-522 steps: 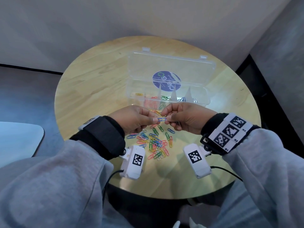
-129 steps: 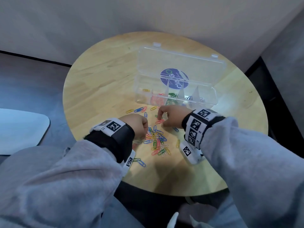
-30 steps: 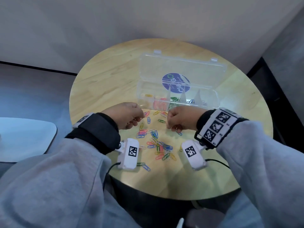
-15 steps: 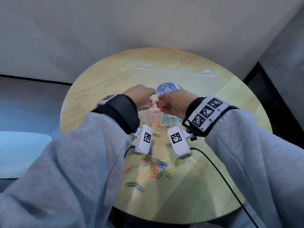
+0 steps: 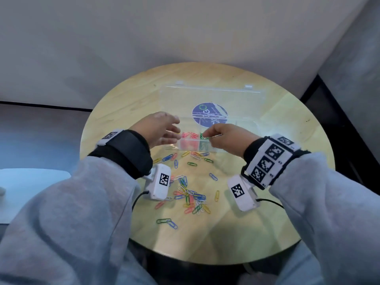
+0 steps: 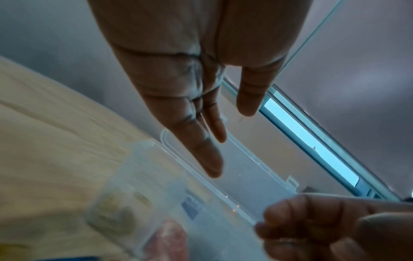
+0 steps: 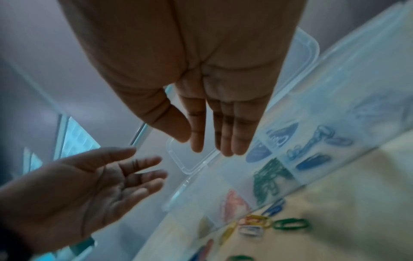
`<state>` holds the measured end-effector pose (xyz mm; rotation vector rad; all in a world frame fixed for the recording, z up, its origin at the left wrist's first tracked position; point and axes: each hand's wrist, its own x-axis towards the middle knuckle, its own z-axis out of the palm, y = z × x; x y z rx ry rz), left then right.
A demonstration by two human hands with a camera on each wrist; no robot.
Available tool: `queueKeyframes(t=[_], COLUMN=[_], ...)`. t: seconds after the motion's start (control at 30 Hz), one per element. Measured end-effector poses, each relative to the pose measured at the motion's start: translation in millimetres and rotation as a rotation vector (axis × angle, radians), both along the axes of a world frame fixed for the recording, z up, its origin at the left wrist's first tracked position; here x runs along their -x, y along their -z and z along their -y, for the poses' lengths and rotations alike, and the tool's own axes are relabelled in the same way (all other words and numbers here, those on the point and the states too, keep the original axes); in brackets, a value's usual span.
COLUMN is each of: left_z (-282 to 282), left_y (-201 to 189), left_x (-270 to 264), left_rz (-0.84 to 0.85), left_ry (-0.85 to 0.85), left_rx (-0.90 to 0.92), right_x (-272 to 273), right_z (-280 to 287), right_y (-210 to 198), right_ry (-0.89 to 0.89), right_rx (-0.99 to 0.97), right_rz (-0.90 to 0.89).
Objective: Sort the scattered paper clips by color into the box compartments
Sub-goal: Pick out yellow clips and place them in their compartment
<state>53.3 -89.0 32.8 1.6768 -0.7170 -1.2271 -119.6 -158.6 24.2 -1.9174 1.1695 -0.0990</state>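
Fingers [image 5: 174, 128] of the left hand [image 5: 158, 130] are spread and relaxed, palm turned inward, and hold nothing. They hover over the left end of the clear box [image 5: 249, 130], apart from its rim. The right hand [image 5: 228, 140] hangs over the green section [image 5: 204, 143], fingertips [image 7: 196, 141] drawn close together and pointing down into it. The right wrist view shows them nearly straight with no clip between thumb and forefinger, while the head view shows a thin line at the tips. I cannot tell whether that is a clip or the box edge, so whether the hand holds anything is unclear.

The box lies with its long side running left to right across the round table [image 5: 123, 112], its lid [image 5: 211, 95] folded back flat behind it. Pink clips [image 5: 188, 140] fill the section next to the green.

Many clips are not yet sorted. A loose row [image 5: 197, 156] lies just in front of the box wall, and the main heap [image 5: 190, 195] sits nearer the person, between the two wrists. Both hands would have to draw back toward the body, probably, and the row by the wall lies just beneath the right fingertips, so that hand looks the better placed.
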Motion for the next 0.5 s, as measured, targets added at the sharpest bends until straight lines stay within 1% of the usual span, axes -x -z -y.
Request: queueKeyframes(t=[0.03, 0.1, 0.13, 0.2, 0.23, 0.27, 0.3, 0.37, 0.43, 0.5], left_z=[-6, -16, -19, -23, -22, -21, -17, -8, 1, 7], left_y=[1, 4, 6, 10, 11, 13, 15, 20, 25, 33], left_x=[-1, 0, 1, 6, 10, 14, 17, 22, 25, 27], left_rz=[0.054, 0.260, 0.404, 0.783, 0.965, 1.094, 1.171, 1.265, 1.308, 1.324], left_ry=[0.030, 0.121, 0.189, 0.365, 0.455, 0.521, 0.566, 0.654, 0.742, 0.807], left_rx=[-0.023, -0.093, -0.136, -0.259, -0.324, -0.364, -0.384, -0.431, -0.490, -0.552], right_x=[4, 8, 8, 8, 7, 7, 6, 2, -3, -9], right_z=[-3, -9, -12, -18, -20, -21, -22, -22, -20, -17], right_y=[1, 3, 4, 8, 11, 15, 19, 25, 28, 31], right_ry=[-0.032, -0.083, -0.116, -0.185, -0.216, -0.251, -0.286, -0.347, -0.386, -0.412], right_rx=[0.104, 0.266, 0.317, 0.355, 0.348, 0.337, 0.331, 0.324, 0.305, 0.293], right_rz=[-0.056, -0.102, -0.108, -0.166, -0.232, -0.307, -0.388, -0.520, -0.572, -0.587])
